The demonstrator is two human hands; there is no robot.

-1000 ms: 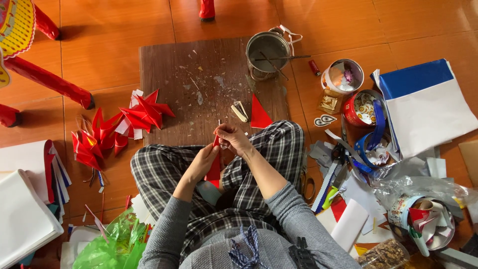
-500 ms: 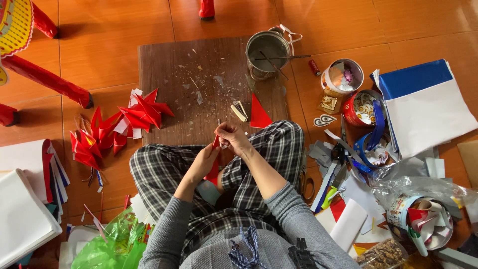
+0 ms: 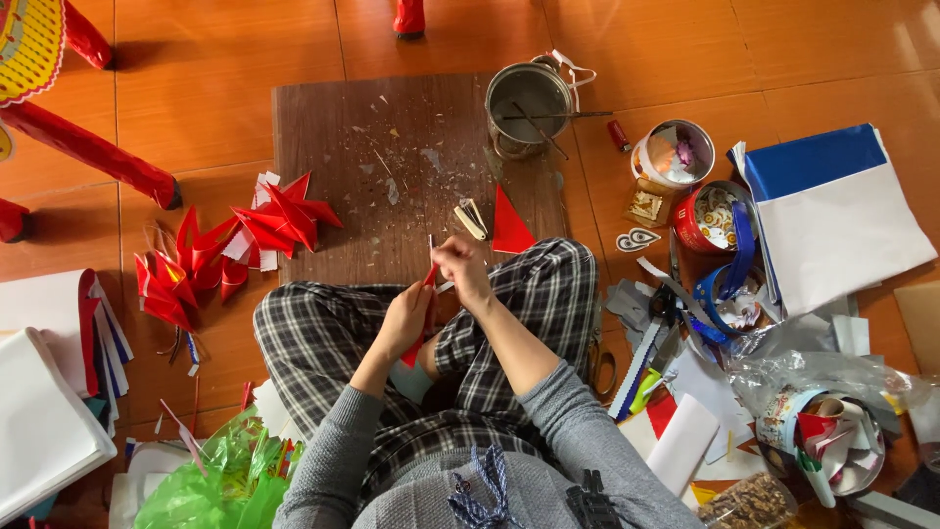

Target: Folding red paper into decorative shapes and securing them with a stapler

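Nothing moved, both hands (image 3: 436,294) pinching red paper piece (image 3: 427,284), board (image 3: 333,176) edge

— What's under it all? Orange tiled floor (image 3: 245,88), evenly lit.

— And a brown board (image 3: 333,176) just beyond the hands, with red furniture legs (image 3: 93,152) far off to their left.

A thin red paper strip (image 3: 428,279) lies against black-and-white plaid trousers (image 3: 529,294) and grey knit sleeves (image 3: 578,431). The dark brown wooden board (image 3: 343,176) sits on orange floor tiles (image 3: 215,88), beside red folded paper stars (image 3: 279,216), a blue-and-white sheet (image 3: 832,216) and crumpled green plastic (image 3: 215,485).
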